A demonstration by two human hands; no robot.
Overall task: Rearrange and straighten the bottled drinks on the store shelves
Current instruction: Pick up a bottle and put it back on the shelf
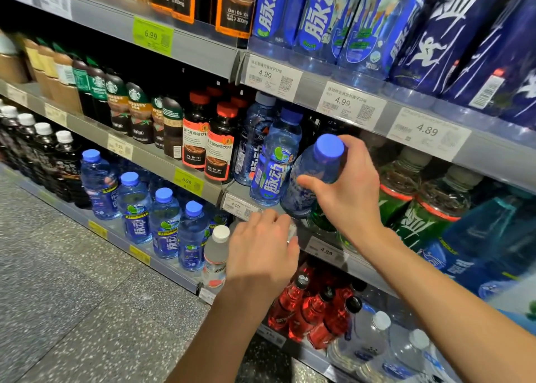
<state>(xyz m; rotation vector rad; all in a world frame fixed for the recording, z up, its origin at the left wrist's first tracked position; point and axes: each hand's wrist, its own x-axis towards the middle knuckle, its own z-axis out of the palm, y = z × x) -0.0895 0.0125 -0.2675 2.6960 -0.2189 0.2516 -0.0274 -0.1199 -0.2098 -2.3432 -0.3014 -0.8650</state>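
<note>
While the left hand point(261, 255) hovers with fingers loosely bent and empty, the right hand point(345, 185) clamps its fingers round the shoulder of a tilted blue-capped bottle point(313, 176) at frame centre, likely full, heavy and slick.

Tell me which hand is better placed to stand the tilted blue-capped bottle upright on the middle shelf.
The right hand: it already grips the tilted bottle around its shoulder, just below the cap. The left hand holds nothing, hovering lower by the shelf edge in front of the price tags.
</note>
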